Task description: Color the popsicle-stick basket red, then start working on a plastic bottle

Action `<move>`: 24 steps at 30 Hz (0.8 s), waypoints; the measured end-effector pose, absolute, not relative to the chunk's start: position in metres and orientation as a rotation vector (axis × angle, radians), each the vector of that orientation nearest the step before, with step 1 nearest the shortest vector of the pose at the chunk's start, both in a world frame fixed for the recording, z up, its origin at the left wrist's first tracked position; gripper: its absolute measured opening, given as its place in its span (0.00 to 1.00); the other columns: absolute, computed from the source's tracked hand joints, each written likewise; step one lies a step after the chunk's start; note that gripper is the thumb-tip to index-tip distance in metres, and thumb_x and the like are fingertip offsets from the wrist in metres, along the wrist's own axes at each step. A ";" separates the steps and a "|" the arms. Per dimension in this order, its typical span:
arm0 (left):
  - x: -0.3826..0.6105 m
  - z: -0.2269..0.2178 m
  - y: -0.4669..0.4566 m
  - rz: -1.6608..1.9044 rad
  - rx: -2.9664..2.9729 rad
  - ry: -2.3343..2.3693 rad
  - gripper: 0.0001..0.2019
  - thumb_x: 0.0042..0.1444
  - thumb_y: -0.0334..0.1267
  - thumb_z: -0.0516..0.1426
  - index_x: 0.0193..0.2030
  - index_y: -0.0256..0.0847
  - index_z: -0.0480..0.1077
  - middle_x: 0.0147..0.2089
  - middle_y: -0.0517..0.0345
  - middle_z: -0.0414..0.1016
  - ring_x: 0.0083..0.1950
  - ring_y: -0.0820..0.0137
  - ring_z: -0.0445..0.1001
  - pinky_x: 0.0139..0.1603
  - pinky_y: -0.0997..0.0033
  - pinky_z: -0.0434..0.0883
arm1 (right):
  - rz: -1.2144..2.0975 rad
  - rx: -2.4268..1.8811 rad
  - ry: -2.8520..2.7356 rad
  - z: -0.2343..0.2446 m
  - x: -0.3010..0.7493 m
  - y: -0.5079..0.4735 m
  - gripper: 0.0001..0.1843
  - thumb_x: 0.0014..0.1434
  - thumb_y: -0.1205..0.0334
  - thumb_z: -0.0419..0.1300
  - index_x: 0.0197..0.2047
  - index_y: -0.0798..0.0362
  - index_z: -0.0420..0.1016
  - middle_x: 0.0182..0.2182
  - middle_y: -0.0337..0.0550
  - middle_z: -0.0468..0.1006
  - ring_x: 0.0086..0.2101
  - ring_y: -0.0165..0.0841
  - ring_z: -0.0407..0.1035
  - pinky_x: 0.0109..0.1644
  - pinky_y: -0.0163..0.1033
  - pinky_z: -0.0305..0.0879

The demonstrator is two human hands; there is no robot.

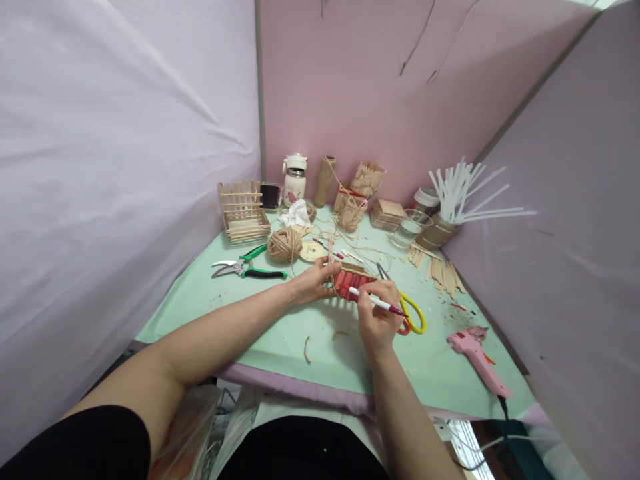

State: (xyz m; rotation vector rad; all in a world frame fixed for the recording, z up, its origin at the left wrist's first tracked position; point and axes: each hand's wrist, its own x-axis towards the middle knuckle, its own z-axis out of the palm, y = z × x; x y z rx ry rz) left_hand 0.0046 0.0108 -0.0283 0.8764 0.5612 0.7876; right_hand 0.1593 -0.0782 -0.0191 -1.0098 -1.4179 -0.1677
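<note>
My left hand (316,281) grips the left end of a small wooden-stick basket (349,283) whose front is coloured in red and dark red patches. In my right hand (379,320) is a white marker pen (376,301) with a dark red end, its other tip against the coloured front. Scissors (414,315) with yellow and red handles lie just behind my right hand, partly covered by it. Left of the basket are a ball of twine (285,245) and green-handled pruning shears (250,264).
A slatted wooden stick piece (245,223) stands at the back left near a white bottle (295,181). Along the back are bundled sticks (367,179) and a clear cup (411,230). White glue sticks (460,193) fill a container. A pink glue gun (481,363) lies at right, its cable over the edge.
</note>
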 end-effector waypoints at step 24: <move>0.007 -0.027 0.010 0.800 0.852 0.585 0.42 0.41 0.59 0.78 0.56 0.42 0.67 0.60 0.43 0.77 0.53 0.58 0.80 0.46 0.60 0.80 | -0.206 -1.027 -1.414 -0.020 0.160 -0.077 0.10 0.65 0.65 0.61 0.30 0.47 0.73 0.26 0.36 0.77 0.32 0.37 0.71 0.43 0.46 0.64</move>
